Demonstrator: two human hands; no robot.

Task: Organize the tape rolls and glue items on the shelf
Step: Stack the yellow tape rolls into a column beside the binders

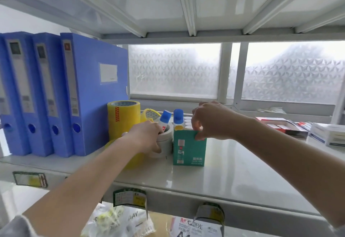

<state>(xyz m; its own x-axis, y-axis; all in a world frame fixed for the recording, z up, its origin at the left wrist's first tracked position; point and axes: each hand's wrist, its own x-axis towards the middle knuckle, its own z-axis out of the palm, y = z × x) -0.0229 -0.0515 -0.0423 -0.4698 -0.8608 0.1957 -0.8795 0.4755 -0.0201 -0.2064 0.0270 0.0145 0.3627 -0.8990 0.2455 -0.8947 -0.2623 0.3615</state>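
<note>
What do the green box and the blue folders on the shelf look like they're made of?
Green box: apparently printed cardboard with a matte finish, judging by its sharp folded edges and thin open top.
Blue folders: likely semi-rigid plastic with a slight sheen, flat uniform panels and a round finger hole in each spine.

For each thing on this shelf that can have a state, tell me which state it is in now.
Left hand: grips the white tape roll.
White tape roll: lies flat, a glue stick in its hole.
Glue stick: tilted, blue cap on.
Right hand: pinches the green box's top edge.
Green box: upright, open at the top.
Second glue stick: upright in the box, capped.
Yellow tape stack: upright.
Blue file boxes: standing, closed.
</note>
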